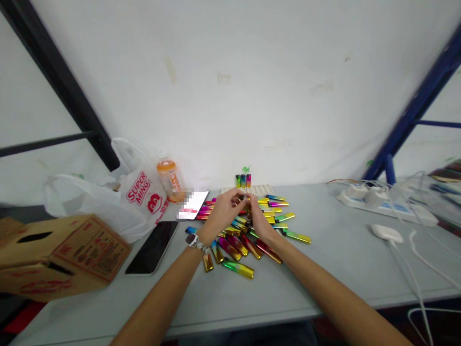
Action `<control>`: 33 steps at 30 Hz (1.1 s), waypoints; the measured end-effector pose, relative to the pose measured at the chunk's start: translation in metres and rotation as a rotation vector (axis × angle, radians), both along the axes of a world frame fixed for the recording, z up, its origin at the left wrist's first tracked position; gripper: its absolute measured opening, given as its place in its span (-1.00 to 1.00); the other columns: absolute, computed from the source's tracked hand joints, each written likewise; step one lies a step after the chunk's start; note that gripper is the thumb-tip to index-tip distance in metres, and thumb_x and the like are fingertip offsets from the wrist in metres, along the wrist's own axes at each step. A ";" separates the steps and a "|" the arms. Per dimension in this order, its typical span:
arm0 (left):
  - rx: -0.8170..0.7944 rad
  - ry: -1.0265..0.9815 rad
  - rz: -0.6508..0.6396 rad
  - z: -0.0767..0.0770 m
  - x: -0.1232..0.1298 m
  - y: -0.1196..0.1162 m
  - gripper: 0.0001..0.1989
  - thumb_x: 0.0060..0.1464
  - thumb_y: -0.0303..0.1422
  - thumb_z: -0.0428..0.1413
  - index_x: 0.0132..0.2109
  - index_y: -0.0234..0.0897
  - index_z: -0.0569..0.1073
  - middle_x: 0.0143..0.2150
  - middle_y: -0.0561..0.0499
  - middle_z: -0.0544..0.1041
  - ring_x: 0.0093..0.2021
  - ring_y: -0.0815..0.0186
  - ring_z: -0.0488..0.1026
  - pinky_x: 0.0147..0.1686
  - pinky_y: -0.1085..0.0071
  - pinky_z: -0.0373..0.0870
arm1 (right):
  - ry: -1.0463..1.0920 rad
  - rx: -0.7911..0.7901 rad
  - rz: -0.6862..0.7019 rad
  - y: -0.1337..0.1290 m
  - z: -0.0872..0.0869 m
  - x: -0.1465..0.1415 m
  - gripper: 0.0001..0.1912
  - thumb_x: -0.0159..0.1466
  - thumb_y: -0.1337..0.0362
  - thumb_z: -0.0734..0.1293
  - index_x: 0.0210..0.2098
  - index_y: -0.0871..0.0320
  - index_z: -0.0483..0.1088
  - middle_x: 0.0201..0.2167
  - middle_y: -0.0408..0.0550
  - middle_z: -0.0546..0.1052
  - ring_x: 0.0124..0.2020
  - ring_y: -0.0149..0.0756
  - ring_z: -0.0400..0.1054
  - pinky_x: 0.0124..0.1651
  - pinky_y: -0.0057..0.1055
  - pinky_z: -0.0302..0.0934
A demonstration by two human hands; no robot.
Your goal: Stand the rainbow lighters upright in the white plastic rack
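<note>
My left hand (226,210), with a watch (196,241) on the wrist, is closed with its fingertips pinched together. Against it, my right hand (260,221) is closed too, and the fingertips of both meet over the pile. What they hold is small and hidden by the fingers. Under and around both hands lie many shiny lighters (238,268) in green, gold, red, blue and purple, scattered on the grey table (288,288). Just behind the hands sits a pale tray with holes (264,190); several similar lighters (243,180) stand upright at it.
To the left are a cardboard box (68,254), a white plastic bag (139,192), an orange-capped bottle (170,181), a dark phone (153,247) and a lit-screen device (194,204). On the right lie a power strip (389,204), a white charger (387,233) and loose cables. A wall rises behind.
</note>
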State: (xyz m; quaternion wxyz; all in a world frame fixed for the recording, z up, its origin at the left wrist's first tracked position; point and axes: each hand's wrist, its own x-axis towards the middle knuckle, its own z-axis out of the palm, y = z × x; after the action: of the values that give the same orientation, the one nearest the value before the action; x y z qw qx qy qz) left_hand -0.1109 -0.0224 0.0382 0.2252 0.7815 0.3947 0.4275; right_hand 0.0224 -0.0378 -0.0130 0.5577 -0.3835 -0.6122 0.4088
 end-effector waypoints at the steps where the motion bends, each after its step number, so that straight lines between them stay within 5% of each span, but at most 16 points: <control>1: -0.009 0.003 0.001 0.004 -0.004 0.006 -0.85 0.15 -0.30 0.14 -0.18 -0.25 0.51 -0.35 0.01 0.59 -0.36 0.29 0.52 -0.34 0.40 0.45 | -0.035 0.020 -0.055 0.002 0.001 0.003 -0.40 0.37 -0.21 -0.08 0.03 0.06 0.27 0.04 0.00 0.39 0.13 -0.25 0.21 0.26 -0.25 0.05; 4: 0.054 0.062 0.076 0.018 -0.013 0.033 -0.90 0.11 -0.36 0.18 -0.20 -0.26 0.50 -0.36 0.02 0.58 -0.35 0.30 0.53 -0.30 0.40 0.45 | -0.080 0.013 -0.206 0.008 0.001 0.012 -0.42 0.37 -0.19 -0.04 0.02 0.07 0.29 -0.01 0.01 0.41 0.08 -0.20 0.24 0.21 -0.23 0.10; 8: 0.171 0.241 0.131 0.027 -0.018 0.077 -0.90 0.10 -0.48 0.15 -0.22 -0.26 0.52 -0.33 -0.03 0.59 -0.33 0.27 0.52 -0.23 0.35 0.44 | -0.082 -0.067 -0.238 0.018 -0.005 0.023 -0.41 0.36 -0.20 -0.05 -0.04 0.07 0.33 -0.18 -0.02 0.45 -0.10 -0.17 0.33 -0.05 -0.27 0.23; 15: 0.171 0.381 0.183 0.005 -0.010 0.131 -0.86 0.06 -0.51 0.17 -0.25 -0.24 0.59 -0.33 -0.07 0.62 -0.30 0.22 0.52 -0.13 0.30 0.42 | -0.079 -0.086 -0.225 0.023 -0.008 0.023 -0.43 0.35 -0.18 0.00 -0.24 0.08 0.43 -0.29 -0.07 0.49 -0.17 -0.19 0.35 -0.11 -0.30 0.20; 26: 0.103 0.537 0.132 0.006 -0.018 0.164 -0.81 0.08 -0.43 0.16 -0.18 -0.33 0.64 -0.26 -0.12 0.64 -0.26 0.20 0.52 -0.09 0.30 0.40 | 0.004 -0.147 -0.207 0.027 -0.002 0.030 -0.34 0.28 -0.26 0.06 -0.38 0.15 0.50 -0.33 -0.04 0.56 -0.22 -0.19 0.38 -0.09 -0.30 0.17; 33: 0.118 0.526 0.127 -0.004 -0.020 0.163 -0.77 0.16 -0.37 0.10 -0.13 -0.27 0.64 -0.21 -0.07 0.62 -0.18 0.22 0.51 -0.03 0.34 0.39 | -0.020 -0.159 -0.216 0.027 0.006 0.035 -0.38 0.28 -0.20 0.07 -0.42 0.16 0.48 -0.35 -0.03 0.55 -0.24 -0.21 0.38 -0.10 -0.31 0.17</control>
State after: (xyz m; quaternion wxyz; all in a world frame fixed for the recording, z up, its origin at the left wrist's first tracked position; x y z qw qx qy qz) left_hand -0.1312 0.1404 0.0339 0.0420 0.8509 0.4624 0.2456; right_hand 0.0572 -0.0108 -0.0066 0.5602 -0.4941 -0.5385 0.3898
